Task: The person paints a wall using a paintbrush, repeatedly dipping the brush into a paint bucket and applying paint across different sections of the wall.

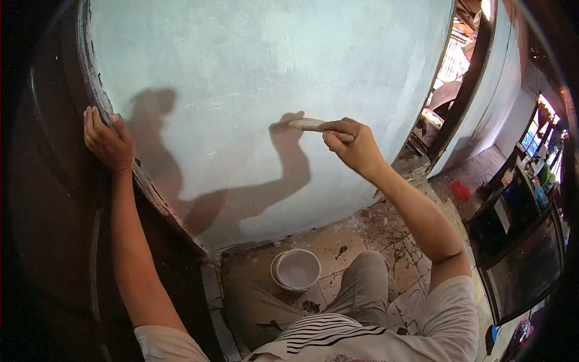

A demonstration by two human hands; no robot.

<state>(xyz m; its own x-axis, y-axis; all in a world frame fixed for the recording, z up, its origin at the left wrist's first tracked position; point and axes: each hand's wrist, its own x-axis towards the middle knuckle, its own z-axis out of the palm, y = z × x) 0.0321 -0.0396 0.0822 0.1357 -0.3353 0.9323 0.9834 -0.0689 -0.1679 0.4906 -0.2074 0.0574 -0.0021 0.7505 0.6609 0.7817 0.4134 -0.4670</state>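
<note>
My right hand (355,142) holds a paintbrush (312,125) by its handle, which shows a little red. The pale brush head points left and lies at or very near the white-painted wall (253,54); contact is hard to tell. On the left, my left hand (108,140) grips the edge of a dark wooden door frame (149,185), thumb on the wall side and fingers on the dark side. A white bucket (298,270) with pale liquid stands on the floor between my legs and the wall.
Stained, cracked floor tiles (334,244) run along the wall's foot. To the right is a doorway with a dark post (466,86). Beyond it stand a dark cabinet (520,262) with clutter on top and a red object (460,191) on the floor. Arm shadows fall across the wall.
</note>
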